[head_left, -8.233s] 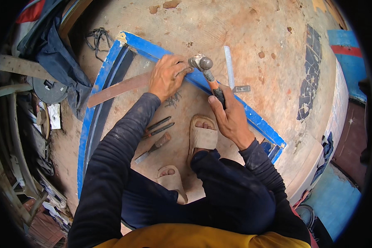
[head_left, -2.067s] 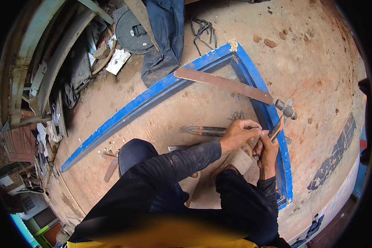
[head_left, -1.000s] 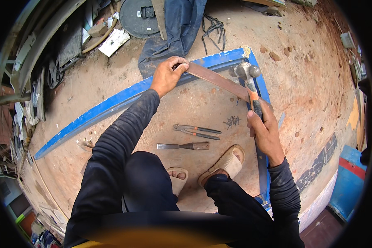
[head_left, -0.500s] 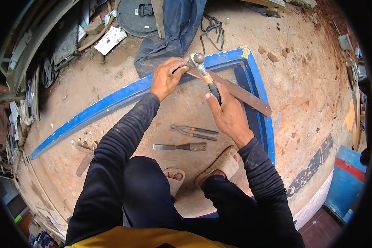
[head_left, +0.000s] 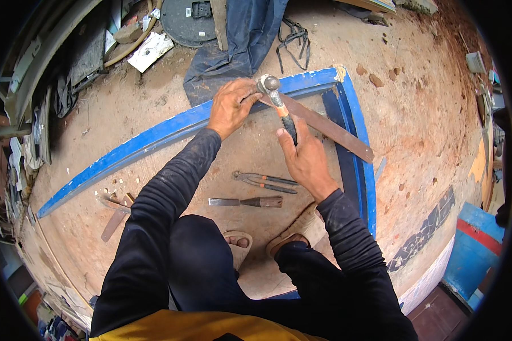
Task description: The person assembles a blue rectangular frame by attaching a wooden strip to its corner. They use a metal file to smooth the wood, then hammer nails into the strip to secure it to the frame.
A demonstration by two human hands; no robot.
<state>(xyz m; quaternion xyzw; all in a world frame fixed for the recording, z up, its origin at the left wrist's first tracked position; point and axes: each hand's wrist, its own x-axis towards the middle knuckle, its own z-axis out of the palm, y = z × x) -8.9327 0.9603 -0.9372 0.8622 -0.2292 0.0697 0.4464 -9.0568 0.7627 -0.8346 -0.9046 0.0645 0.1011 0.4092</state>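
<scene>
My right hand point(head_left: 308, 159) is wrapped round the dark handle of a ball-peen hammer point(head_left: 280, 105). The hammer's head is up beside the fingertips of my left hand point(head_left: 231, 109). Those fingers are pinched together over the top bar of a blue wooden frame point(head_left: 148, 136); what they grip is hidden. A flat brown strip point(head_left: 338, 133) lies slantwise across the frame's corner, its upper end under the hammer and close to my left fingers. Pincers point(head_left: 264, 182) with orange and black handles and a chisel point(head_left: 244, 202) rest on the ground below my hands.
Beside my left forearm lie a brown-bladed tool point(head_left: 115, 224) and scattered chips. Dark blue cloth point(head_left: 233, 45), black cord point(head_left: 293, 42) and a round black lid point(head_left: 188, 23) are at the far side. A blue panel with a red stripe point(head_left: 475, 238) stands at right.
The hammer and my right hand have shifted slightly to the left, with the hammer head nearer my left fingertips. My left hand keeps its pinch in almost the same place.
</scene>
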